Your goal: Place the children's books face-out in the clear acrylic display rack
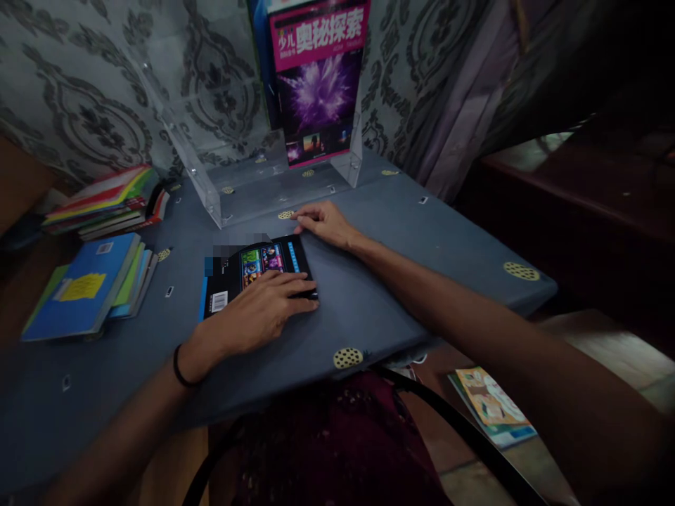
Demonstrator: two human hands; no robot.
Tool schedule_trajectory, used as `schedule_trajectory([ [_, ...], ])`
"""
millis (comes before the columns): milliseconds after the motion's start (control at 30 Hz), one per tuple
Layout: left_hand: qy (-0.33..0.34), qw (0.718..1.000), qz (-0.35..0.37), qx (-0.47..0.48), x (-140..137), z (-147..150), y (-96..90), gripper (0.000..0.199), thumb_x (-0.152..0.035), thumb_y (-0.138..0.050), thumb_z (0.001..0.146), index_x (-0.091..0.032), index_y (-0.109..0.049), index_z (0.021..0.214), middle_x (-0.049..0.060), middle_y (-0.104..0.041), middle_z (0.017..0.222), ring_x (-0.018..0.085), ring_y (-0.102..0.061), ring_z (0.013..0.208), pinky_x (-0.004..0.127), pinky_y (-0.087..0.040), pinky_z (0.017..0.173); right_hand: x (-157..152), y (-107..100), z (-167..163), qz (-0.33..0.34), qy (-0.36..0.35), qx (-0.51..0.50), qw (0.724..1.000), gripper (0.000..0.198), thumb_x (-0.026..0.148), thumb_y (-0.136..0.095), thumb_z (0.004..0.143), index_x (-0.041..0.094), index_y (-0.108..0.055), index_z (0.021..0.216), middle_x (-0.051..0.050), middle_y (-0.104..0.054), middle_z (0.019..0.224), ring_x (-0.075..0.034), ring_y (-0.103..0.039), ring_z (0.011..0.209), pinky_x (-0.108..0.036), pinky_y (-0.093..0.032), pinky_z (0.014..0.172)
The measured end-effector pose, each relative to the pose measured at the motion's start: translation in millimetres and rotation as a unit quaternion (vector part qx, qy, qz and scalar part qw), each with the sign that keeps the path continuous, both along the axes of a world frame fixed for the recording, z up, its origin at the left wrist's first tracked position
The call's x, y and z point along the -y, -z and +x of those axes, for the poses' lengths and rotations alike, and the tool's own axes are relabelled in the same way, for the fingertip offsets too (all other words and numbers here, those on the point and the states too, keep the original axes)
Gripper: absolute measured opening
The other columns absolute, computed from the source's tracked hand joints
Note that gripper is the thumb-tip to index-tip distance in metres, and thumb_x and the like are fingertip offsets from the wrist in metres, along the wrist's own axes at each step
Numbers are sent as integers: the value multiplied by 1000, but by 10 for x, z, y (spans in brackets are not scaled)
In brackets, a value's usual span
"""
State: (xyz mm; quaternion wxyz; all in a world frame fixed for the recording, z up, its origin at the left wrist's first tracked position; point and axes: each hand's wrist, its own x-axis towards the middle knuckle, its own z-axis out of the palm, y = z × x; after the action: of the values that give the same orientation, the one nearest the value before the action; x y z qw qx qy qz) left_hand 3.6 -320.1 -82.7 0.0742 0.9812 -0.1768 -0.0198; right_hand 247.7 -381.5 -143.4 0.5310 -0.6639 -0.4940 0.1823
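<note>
A book (pixel 226 281) with a black cover, small coloured pictures and a barcode lies flat on the table. My left hand (pixel 261 306) rests across its lower right part, fingers stretched out and palm down. Just beyond the book's far right corner is my right hand (pixel 324 223), its fingers bent and drawn together with the thumb. Whether anything is between those fingertips I cannot make out. Behind both hands stands a clear plastic book stand (pixel 211 204), holding an upright pink and purple book (pixel 319 91) at its right side.
Stacked books (pixel 105 200) sit at the back left, with blue and green books (pixel 84 284) nearer me. A patterned cloth (pixel 474 274) covers the table. Below its right edge, picture books (pixel 493 404) lie on a lower surface. A patterned curtain (pixel 221 91) hangs behind.
</note>
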Motion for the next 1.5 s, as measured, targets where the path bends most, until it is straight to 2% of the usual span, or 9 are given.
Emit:
schedule_trajectory([
  [200,-54,998,14,26,56,-195,133,53,-13,-40,101,-32,-42,151,5,-49,156,24,-42,145,51,-36,117,40,-31,-87,-6,0,73,997,28,18,-53,91,14,-75,107,-5,-77,83,-18,-70,79,-33,-54,82],
  [300,-170,983,39,61,-54,-316,235,53,-37,-43,105,-28,-34,155,12,-43,159,30,-39,147,56,-36,116,83,-75,-167,-17,9,167,986,27,19,-53,92,16,-76,107,-7,-77,96,-20,-70,89,-35,-53,86],
  [467,-335,940,50,38,-345,-509,354,81,-67,-50,93,-22,-31,157,19,-33,163,40,-27,152,66,-30,116,160,-111,-421,-88,-15,335,938,30,27,-52,98,15,-72,117,-13,-72,121,-27,-64,114,-43,-48,102],
  [633,-328,941,73,28,-368,-597,349,76,-68,-42,97,-22,-33,157,19,-31,164,39,-26,152,67,-32,114,285,-54,-734,-159,-37,397,903,49,37,-41,104,14,-52,146,-16,-47,156,-30,-41,145,-51,-34,118],
  [867,-262,943,181,93,-300,-608,405,65,-58,-42,100,-13,-47,147,24,-52,148,38,-49,139,52,-45,110,570,-91,-979,-168,-56,407,896,60,49,-38,103,14,-46,151,-18,-38,161,-32,-32,151,-55,-29,122],
  [1033,-211,937,260,97,-249,-616,389,52,-45,-38,105,-9,-50,141,25,-60,136,35,-63,121,46,-55,94,796,-75,-1065,-138,-79,381,911,64,55,-46,99,17,-47,151,-18,-41,159,-31,-35,150,-57,-29,122],
  [1167,-185,941,257,116,-229,-653,295,37,-32,-34,107,-10,-57,127,22,-67,119,29,-71,101,39,-58,78,870,-16,-982,-61,-93,307,945,56,46,-61,93,21,-57,143,-16,-51,153,-31,-44,145,-59,-34,118],
  [1367,-215,945,146,200,-286,-630,-91,27,-29,-36,106,-17,-60,101,9,-69,85,20,-69,76,26,-48,64,704,-148,-883,70,-10,90,993,34,45,-66,86,25,-72,113,-8,-74,119,-29,-66,116,-53,-49,106],
  [1500,-312,911,23,270,-264,-592,-383,28,-33,-37,106,-20,-56,90,4,-64,73,18,-64,67,25,-38,59,551,-341,-900,131,51,-112,984,40,54,-80,68,25,-71,93,-3,-74,91,-24,-69,88,-41,-58,85],
])
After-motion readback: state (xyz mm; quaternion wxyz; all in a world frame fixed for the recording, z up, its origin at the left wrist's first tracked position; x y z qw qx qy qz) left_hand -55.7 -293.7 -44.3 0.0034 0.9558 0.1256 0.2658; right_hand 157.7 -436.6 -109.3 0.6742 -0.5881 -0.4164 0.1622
